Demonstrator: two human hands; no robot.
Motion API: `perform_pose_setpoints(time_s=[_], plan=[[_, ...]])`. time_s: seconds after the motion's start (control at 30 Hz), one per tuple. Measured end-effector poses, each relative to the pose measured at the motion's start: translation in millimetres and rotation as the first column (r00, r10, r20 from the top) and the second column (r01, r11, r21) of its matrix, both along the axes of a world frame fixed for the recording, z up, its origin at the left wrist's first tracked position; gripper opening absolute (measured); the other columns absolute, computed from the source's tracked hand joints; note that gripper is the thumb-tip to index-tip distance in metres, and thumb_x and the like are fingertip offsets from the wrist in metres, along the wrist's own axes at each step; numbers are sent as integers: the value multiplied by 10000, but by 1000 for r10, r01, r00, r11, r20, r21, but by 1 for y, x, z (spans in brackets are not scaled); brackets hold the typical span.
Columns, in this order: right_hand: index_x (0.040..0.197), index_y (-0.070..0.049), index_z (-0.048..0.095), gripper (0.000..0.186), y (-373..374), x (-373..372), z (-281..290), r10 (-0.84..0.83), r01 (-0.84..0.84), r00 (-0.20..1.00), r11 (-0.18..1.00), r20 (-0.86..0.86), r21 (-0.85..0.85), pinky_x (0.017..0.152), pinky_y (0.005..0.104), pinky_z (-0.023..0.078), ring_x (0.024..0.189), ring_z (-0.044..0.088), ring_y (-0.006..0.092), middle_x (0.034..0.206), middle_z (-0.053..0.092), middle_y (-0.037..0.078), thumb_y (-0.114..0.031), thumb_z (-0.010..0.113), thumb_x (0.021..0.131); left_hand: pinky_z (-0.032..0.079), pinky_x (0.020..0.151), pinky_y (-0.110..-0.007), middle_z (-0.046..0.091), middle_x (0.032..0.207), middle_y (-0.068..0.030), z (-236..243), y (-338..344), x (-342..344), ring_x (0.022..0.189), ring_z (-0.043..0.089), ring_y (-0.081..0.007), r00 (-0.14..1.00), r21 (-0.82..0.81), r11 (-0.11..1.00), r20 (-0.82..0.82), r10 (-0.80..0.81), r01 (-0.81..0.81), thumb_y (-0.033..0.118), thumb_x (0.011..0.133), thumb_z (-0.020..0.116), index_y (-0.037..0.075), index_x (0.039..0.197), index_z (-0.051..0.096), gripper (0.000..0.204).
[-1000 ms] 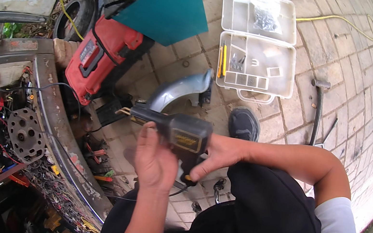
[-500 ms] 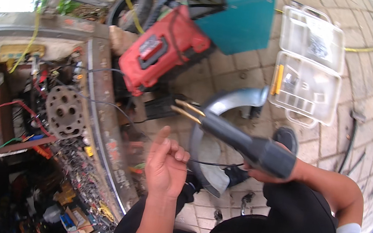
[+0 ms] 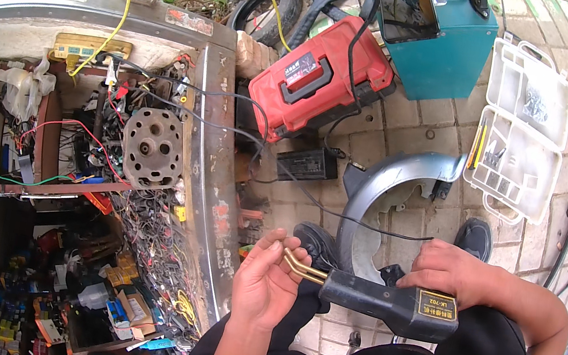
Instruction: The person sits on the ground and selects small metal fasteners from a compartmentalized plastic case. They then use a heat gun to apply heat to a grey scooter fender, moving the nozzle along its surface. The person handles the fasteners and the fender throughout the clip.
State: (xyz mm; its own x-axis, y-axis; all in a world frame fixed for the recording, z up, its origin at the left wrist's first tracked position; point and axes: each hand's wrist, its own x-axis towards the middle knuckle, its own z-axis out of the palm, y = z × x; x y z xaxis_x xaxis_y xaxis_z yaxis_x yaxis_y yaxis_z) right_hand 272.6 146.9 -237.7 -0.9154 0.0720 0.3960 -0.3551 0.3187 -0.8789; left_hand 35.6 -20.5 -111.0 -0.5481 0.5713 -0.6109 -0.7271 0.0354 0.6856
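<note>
My right hand [image 3: 441, 271] is wrapped around the grip of a black hot stapler [image 3: 372, 299], a gun-shaped tool with two bent brass prongs [image 3: 305, 267]. Its body lies level above my right thigh, prongs pointing left; the grip is mostly hidden by my fingers. My left hand [image 3: 266, 279] is palm up at the prong tips, thumb and fingertips drawn together. Whatever they pinch, if anything, is too small to make out. Beyond the tool, a curved silver-grey fender [image 3: 380, 181] lies on the paving between my feet.
A dark cable [image 3: 351, 221] runs from the stapler leftward to a yellow power strip [image 3: 92, 49]. A red toolbox [image 3: 323, 72], a teal box [image 3: 443, 61], a clear compartment case [image 3: 521, 159] and a black battery-like block [image 3: 308, 164] stand ahead. Left is a cluttered cabinet with a metal-edged frame [image 3: 215, 167].
The stapler has come down toward my lap, its prongs now beside my left fingers. My left index finger, stretched out before, is bent toward the thumb. The view has shifted left.
</note>
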Motion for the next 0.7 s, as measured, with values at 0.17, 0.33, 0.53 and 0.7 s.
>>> perform_pose_setpoints(time_s=[0.17, 0.33, 0.53, 0.7], plan=[[1209, -81, 596, 473, -1, 1, 1, 1, -1, 1000, 1000, 11, -25, 800, 383, 416, 838, 567, 265, 872, 580, 59, -160, 682, 751, 543, 897, -418, 681, 1015, -124, -3, -1, 2, 932, 669, -256, 997, 13, 1000, 79, 8, -9, 68, 961, 525, 37, 1162, 591, 214], [1207, -82, 597, 466, 0, 3, 0, -18, 18, 1000, 1000, 12, -11, 807, 386, 416, 837, 565, 267, 867, 575, 58, -160, 678, 754, 536, 909, -405, 679, 1009, -109, -7, 1, 4, 943, 662, -245, 993, 34, 999, 117, 34, -38, 88, 968, 530, 44, 1181, 588, 225], [1189, -87, 607, 436, -1, 6, -2, -45, 44, 999, 999, 25, 28, 813, 387, 420, 843, 567, 263, 872, 577, 54, -163, 672, 764, 524, 941, -397, 668, 1056, -105, -12, 2, 8, 979, 650, -240, 989, 68, 996, 139, 54, -64, 137, 986, 532, 26, 1206, 573, 249], [1182, -88, 612, 427, -1, 9, -2, -46, 46, 998, 999, 45, 10, 812, 381, 427, 845, 575, 259, 868, 579, 53, -170, 672, 768, 506, 996, -408, 654, 1120, -137, -11, 1, 9, 1045, 645, -261, 995, 90, 996, 103, 13, -22, 88, 981, 510, 4, 1233, 556, 269]])
